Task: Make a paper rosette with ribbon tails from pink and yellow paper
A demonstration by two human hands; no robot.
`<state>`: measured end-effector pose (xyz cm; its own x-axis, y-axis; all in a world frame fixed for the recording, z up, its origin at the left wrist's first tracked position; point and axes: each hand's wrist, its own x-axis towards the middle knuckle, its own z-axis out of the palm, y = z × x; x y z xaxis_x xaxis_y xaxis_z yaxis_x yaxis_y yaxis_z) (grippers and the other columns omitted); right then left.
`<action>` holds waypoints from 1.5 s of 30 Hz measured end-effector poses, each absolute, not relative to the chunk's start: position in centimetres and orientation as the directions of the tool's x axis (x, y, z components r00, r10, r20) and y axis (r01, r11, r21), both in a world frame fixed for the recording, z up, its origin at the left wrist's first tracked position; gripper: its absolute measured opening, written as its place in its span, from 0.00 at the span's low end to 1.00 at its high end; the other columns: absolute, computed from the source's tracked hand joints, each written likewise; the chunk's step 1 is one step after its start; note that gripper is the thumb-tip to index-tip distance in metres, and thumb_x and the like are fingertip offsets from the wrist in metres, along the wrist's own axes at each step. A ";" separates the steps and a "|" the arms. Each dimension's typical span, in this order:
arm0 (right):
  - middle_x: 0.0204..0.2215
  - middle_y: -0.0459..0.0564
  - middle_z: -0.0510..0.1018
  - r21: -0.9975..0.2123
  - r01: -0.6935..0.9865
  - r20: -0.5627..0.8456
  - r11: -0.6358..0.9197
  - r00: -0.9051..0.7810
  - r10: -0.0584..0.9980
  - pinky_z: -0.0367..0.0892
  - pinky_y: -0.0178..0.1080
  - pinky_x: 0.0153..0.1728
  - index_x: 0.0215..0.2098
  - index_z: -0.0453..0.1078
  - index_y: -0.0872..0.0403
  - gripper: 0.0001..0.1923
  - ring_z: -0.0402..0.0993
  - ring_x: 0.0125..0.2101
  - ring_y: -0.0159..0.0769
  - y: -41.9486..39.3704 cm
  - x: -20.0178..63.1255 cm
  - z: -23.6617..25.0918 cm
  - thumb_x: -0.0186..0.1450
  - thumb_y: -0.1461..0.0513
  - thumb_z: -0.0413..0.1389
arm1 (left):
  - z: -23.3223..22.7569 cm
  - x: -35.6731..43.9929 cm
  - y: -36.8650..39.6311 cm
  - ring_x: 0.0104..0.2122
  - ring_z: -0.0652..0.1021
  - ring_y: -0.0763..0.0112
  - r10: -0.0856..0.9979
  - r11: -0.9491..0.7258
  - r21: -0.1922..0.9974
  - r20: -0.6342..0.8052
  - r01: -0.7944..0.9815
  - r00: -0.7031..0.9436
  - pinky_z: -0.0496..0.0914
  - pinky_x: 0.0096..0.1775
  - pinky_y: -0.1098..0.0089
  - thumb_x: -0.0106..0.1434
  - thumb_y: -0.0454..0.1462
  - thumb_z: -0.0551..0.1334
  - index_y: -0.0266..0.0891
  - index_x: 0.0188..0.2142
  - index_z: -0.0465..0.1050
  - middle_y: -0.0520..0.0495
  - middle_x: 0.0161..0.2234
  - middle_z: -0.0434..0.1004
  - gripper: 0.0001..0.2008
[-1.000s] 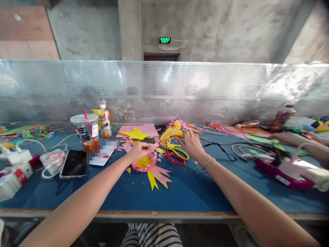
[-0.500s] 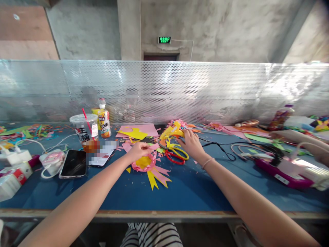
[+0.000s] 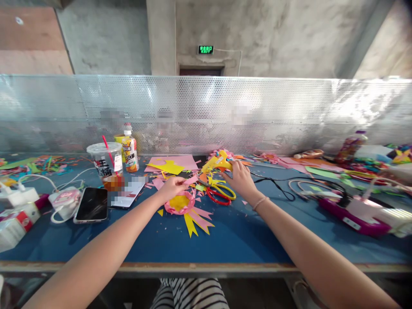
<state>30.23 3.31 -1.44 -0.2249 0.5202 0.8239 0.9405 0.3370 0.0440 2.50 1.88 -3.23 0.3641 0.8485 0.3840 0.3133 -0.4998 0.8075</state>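
While the left hand pinches a small pink paper strip between thumb and fingertips, the pink and yellow paper flower lies on the blue table directly beneath that pinch, its pink ring already built around a yellow centre and yellow and pink petals fanned out on the side nearer the person. The strip is not yet stuck on, so by the look of it the ring is partly done and more pieces remain. Just beyond and to the right of the pinch, the right hand is closed around the handle of a yellow glue gun, nozzle aimed toward the strip. Between the two grips lie scissors with red and yellow handles, amid paper scraps
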 end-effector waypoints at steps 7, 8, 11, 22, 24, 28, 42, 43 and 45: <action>0.42 0.61 0.69 0.066 0.934 0.826 0.351 -0.248 0.506 0.60 0.49 0.42 0.49 0.58 0.58 0.27 0.65 0.45 0.49 3.1 30.0 -1.4 0.62 0.47 0.43 | -3.6 2.6 2.2 0.34 0.73 0.66 0.868 -0.476 0.824 0.383 0.308 0.316 0.66 0.35 0.69 0.49 0.41 0.63 0.36 0.33 0.74 0.47 0.32 0.75 0.13; 0.42 0.61 0.69 0.069 0.935 0.824 0.349 -0.250 0.509 0.60 0.48 0.42 0.49 0.58 0.58 0.27 0.65 0.45 0.48 3.1 30.0 -1.4 0.62 0.47 0.43 | -3.7 2.6 2.3 0.34 0.73 0.65 0.872 -0.469 0.826 0.378 0.312 0.311 0.66 0.35 0.69 0.49 0.41 0.64 0.36 0.33 0.74 0.47 0.32 0.76 0.14; 0.42 0.61 0.69 0.078 0.934 0.819 0.349 -0.259 0.511 0.60 0.49 0.43 0.50 0.58 0.58 0.25 0.65 0.45 0.48 3.0 29.9 -1.4 0.63 0.49 0.43 | -3.8 2.6 2.4 0.34 0.73 0.65 0.875 -0.466 0.824 0.375 0.321 0.308 0.67 0.34 0.68 0.48 0.43 0.64 0.35 0.33 0.75 0.47 0.30 0.76 0.14; 0.42 0.62 0.69 0.077 0.940 0.826 0.332 -0.246 0.506 0.60 0.49 0.43 0.49 0.58 0.61 0.25 0.64 0.45 0.49 3.0 29.9 -1.2 0.64 0.50 0.42 | -3.0 2.7 1.6 0.30 0.73 0.70 0.852 -0.489 0.839 0.403 0.236 0.334 0.67 0.35 0.69 0.50 0.40 0.63 0.34 0.31 0.71 0.49 0.28 0.73 0.11; 0.41 0.61 0.69 0.058 0.939 0.833 0.340 -0.234 0.502 0.61 0.49 0.43 0.48 0.59 0.60 0.26 0.65 0.45 0.49 3.0 29.9 -1.2 0.63 0.48 0.43 | -2.9 2.8 1.6 0.31 0.73 0.70 0.858 -0.472 0.866 0.409 0.162 0.312 0.67 0.36 0.68 0.48 0.40 0.64 0.35 0.30 0.68 0.50 0.28 0.72 0.12; 0.40 0.60 0.69 0.005 0.934 0.845 0.356 -0.194 0.498 0.62 0.49 0.41 0.48 0.59 0.58 0.26 0.66 0.43 0.48 3.0 29.9 -1.2 0.61 0.47 0.44 | -2.8 2.9 1.3 0.32 0.74 0.71 0.874 -0.440 0.894 0.402 0.091 0.271 0.68 0.37 0.68 0.47 0.39 0.66 0.37 0.31 0.64 0.51 0.29 0.71 0.15; 0.41 0.60 0.69 -0.014 0.940 0.838 0.341 -0.176 0.517 0.61 0.50 0.41 0.47 0.59 0.57 0.25 0.66 0.43 0.50 2.9 29.9 -1.0 0.60 0.48 0.45 | -2.6 2.8 1.3 0.34 0.76 0.67 0.912 -0.329 0.944 0.318 0.001 0.258 0.71 0.37 0.65 0.47 0.35 0.66 0.34 0.36 0.69 0.45 0.34 0.75 0.15; 0.41 0.61 0.69 -0.009 0.942 0.837 0.335 -0.176 0.517 0.61 0.50 0.41 0.47 0.59 0.57 0.24 0.66 0.43 0.50 2.9 29.9 -1.0 0.60 0.49 0.46 | -2.5 2.8 1.2 0.33 0.76 0.68 0.916 -0.323 0.946 0.313 -0.002 0.251 0.71 0.37 0.65 0.47 0.35 0.66 0.34 0.35 0.69 0.45 0.34 0.75 0.15; 0.41 0.61 0.69 -0.002 0.945 0.836 0.326 -0.177 0.519 0.61 0.49 0.42 0.47 0.60 0.58 0.24 0.66 0.43 0.49 2.9 29.9 -1.1 0.60 0.49 0.46 | -2.4 2.8 1.1 0.32 0.76 0.69 0.921 -0.316 0.949 0.309 -0.008 0.237 0.71 0.37 0.66 0.47 0.35 0.66 0.34 0.34 0.69 0.46 0.33 0.75 0.14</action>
